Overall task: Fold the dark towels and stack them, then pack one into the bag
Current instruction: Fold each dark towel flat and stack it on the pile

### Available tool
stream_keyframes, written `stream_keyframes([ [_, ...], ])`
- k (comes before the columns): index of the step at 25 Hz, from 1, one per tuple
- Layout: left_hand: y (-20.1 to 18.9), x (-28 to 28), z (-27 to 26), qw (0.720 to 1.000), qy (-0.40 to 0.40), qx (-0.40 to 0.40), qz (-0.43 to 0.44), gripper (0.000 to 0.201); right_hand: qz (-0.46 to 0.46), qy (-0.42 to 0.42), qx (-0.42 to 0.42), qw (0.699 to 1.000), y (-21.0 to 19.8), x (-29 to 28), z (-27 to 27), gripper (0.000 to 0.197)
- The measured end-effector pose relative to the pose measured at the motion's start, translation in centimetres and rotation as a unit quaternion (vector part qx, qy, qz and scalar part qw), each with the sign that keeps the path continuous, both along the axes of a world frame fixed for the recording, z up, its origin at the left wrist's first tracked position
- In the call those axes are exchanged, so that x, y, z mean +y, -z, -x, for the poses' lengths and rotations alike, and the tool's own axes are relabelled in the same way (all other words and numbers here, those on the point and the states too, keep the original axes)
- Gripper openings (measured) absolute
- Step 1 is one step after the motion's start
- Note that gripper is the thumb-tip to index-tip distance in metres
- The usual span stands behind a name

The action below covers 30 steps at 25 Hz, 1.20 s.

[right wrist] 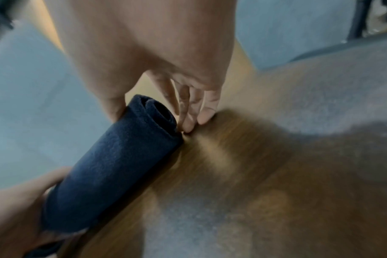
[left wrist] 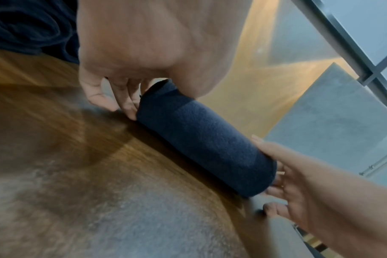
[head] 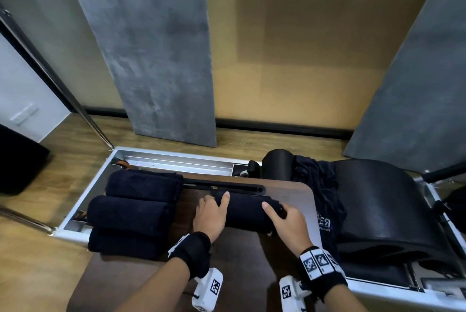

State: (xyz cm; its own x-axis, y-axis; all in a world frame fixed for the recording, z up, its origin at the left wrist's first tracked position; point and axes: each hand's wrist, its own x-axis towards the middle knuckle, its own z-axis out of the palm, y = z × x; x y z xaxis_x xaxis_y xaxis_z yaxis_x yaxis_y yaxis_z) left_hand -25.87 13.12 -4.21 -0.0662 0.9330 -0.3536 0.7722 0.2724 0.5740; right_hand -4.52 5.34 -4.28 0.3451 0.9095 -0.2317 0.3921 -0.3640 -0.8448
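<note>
I have both hands on the rolled towel [head: 248, 207], one at each end: my left hand [head: 210, 213] cups the left end, thumb laid over the top and fingers curled down the end face toward the tabletop [head: 242, 261], while my right hand [head: 287, 221] clasps the right end the same way, thumb on top and fingertips [right wrist: 189, 122] tucked against the spiral of the roll where it meets the wood. The roll lies on the table with its long axis running from nine o'clock to three o'clock across my view, so each hand covers one end and neither is nearer than the other. The stack of rolled towels [head: 136, 213] sits at nine o'clock from the grip, just beyond my left hand, three rolls lying parallel to this one. I judge the coming move to be a sideways carry toward nine o'clock, keeping the axis as it is so the roll lands alongside the others. Both wrists are low, palms facing each other, forearms reaching in from six o'clock. A heap of unfolded dark cloth [head: 317, 185] lies at two o'clock, off the table edge.
</note>
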Motion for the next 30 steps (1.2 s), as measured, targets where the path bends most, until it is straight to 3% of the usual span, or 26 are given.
stream_keyframes([
  [5,-0.2,0.8,-0.8,0.996,-0.060,-0.061,0.024,0.073,0.061,0.027,0.005,0.998,-0.4,1.7,0.8,0.050],
  [9,-0.4,0.5,-1.3,0.982,-0.116,-0.141,0.043,0.066,0.063,0.089,0.107,0.988,-0.6,1.2,1.2,0.050],
  [13,-2.2,0.3,-1.9,0.948,-0.137,-0.284,0.038,0.043,-0.046,0.176,0.278,0.943,-3.0,0.4,1.4,0.033],
  [17,-6.7,0.5,-0.8,0.950,-0.049,-0.298,-0.084,0.027,-0.149,0.187,0.342,0.909,-7.3,0.6,3.2,0.030],
  [23,-12.5,2.4,10.0,0.949,-0.005,-0.244,-0.200,0.027,-0.212,0.159,0.341,0.902,-12.3,3.3,13.2,0.029],
  [27,-13.7,4.1,18.2,0.936,-0.068,-0.230,-0.257,0.037,-0.208,0.144,0.322,0.912,-12.8,5.6,21.5,0.029],
  [30,-13.2,5.0,22.9,0.924,-0.118,-0.276,-0.237,0.053,-0.206,0.151,0.315,0.914,-12.0,6.6,26.8,0.025],
])
